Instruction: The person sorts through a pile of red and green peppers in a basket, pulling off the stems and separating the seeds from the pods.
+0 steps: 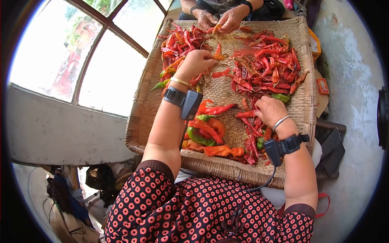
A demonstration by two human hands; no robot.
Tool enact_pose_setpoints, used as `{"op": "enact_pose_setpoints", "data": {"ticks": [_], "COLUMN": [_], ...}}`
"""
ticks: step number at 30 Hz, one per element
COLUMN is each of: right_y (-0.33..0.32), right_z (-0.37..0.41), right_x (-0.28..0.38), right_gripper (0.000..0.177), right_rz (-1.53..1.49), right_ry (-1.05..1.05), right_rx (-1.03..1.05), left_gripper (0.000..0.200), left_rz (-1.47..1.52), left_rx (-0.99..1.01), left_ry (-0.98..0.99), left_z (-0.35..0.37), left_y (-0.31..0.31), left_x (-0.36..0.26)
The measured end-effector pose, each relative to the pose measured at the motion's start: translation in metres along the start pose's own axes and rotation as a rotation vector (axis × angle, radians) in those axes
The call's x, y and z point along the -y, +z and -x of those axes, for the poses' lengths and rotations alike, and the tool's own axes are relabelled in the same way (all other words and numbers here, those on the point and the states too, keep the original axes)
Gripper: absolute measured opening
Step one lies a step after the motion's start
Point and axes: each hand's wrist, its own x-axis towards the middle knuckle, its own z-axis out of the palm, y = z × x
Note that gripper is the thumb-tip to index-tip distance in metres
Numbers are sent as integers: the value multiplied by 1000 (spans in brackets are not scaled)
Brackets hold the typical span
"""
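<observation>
A woven tray holds heaps of red, orange and green peppers. My left hand reaches across its upper left part, fingers closed at an orange pepper. Whether the fingertips grip it is hard to tell. At the right, my right hand has its fingers closed on the end of a red pepper, beside a green pepper. The large red pile lies beyond it. Fresh-looking orange and green peppers are near the tray's front left.
Across the tray, another person's hands hold an orange pepper. A window is on the left, above a grey wall. Right of the tray are a small red box and a dark crate. Bags lie at the lower left.
</observation>
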Motion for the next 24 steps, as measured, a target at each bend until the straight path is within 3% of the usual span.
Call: {"op": "enact_pose_setpoints", "data": {"ticks": [3, 5, 7, 9, 10, 12, 15, 16, 17, 24], "right_y": [0, -1, 3, 5, 4, 3, 6, 6, 6, 5], "right_z": [0, 0, 0, 0, 0, -1, -1, -1, -1, -1], "right_x": [0, 1, -2, -2, -2, -1, -2, -2, -2, -3], "right_gripper": [19, 19, 19, 20, 19, 19, 19, 19, 18, 20], "right_rz": [4, -4, -8, -12, -14, -13, -9, -8, -9, -3], "right_ry": [-3, -4, -10, -18, -19, -25, -25, -23, -22, -32], "right_rx": [-18, -18, -35, -51, -50, -51, -56, -58, -61, -55], "left_gripper": [21, 18, 22, 30, 36, 25, 21, 26, 27, 18], "left_rz": [8, -286, -333, -505, -488, -406, -243, -277, -331, -453], "left_rx": [-219, -399, -492, -806, -720, -469, 103, 120, 102, 218], "left_ry": [-178, -156, -206, 17, 60, 139, 307, 434, 440, 335], "left_z": [-1, 2, 4, 5, 5, 3, 0, 0, 3, 6], "left_y": [-15, -26, -24, -11, -7, 8, 34, 43, 53, 73], "left_x": [8, 15, 19, 19, 12, 4, -4, -6, -8, -10]}}
